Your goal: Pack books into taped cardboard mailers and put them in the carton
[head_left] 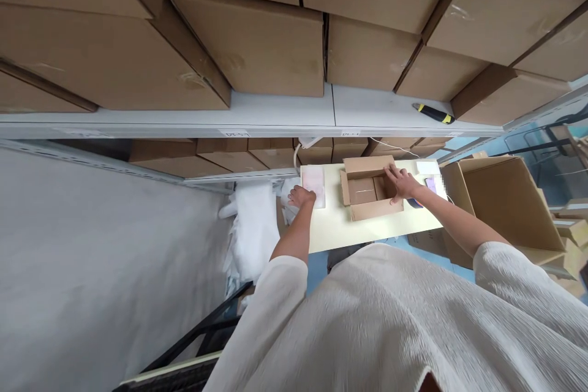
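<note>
An open cardboard box (374, 209) stands on the pale yellow table (340, 234), its flaps raised and its inside bare. My right hand (401, 184) grips the right end of this box, fingers and thumb spread apart across it. At the table's left edge is my left hand (302, 196), with its fingers curled downward. What those fingers hold, if anything, I cannot make out. Right beside it lies a flat pinkish-white packet (313, 180). White plastic wrapping (288, 208) shows just beyond the left hand, below the table's edge.
Large cartons (271, 43) fill the shelf (285, 116) above the table, where a black-and-yellow cutter (434, 113) lies. A white roll of wrapping (257, 220) stands left of the table. To the right is a big open carton (509, 196). A white item (427, 167) lies at the table's right end.
</note>
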`<action>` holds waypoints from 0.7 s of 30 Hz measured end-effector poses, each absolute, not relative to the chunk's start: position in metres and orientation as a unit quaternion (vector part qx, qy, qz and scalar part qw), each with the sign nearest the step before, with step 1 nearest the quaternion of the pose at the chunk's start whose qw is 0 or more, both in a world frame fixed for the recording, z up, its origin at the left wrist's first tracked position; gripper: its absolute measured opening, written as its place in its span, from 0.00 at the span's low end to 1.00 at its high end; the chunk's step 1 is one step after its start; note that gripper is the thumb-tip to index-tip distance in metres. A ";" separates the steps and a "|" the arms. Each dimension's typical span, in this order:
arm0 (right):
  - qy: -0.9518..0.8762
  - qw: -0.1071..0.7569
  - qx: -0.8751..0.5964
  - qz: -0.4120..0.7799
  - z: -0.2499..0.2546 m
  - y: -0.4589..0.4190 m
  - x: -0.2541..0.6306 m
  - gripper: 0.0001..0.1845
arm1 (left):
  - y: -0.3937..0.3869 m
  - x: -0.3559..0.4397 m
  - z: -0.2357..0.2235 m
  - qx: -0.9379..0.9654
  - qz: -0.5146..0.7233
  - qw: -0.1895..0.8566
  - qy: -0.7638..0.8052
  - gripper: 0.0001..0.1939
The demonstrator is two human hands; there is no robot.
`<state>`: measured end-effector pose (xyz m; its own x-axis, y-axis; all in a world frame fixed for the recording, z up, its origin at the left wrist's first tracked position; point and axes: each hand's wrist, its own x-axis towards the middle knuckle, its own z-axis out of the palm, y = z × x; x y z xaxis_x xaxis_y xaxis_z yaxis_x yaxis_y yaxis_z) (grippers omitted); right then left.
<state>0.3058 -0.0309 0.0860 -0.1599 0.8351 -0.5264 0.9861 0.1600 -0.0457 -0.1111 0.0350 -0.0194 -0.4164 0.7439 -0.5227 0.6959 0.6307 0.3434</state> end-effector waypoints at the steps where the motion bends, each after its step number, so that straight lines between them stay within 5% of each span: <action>1: 0.736 0.194 0.619 -0.195 0.086 -0.031 0.306 0.88 | 0.035 -0.111 -0.020 0.435 0.042 0.330 0.837 0.23; 11: 0.741 0.215 0.609 -0.185 0.084 -0.026 0.307 0.89 | 0.025 -0.115 -0.005 0.402 0.136 0.398 0.814 0.23; 21: 0.751 0.224 0.600 -0.161 0.093 -0.025 0.301 0.87 | 0.011 -0.115 0.105 0.535 0.380 0.230 0.719 0.18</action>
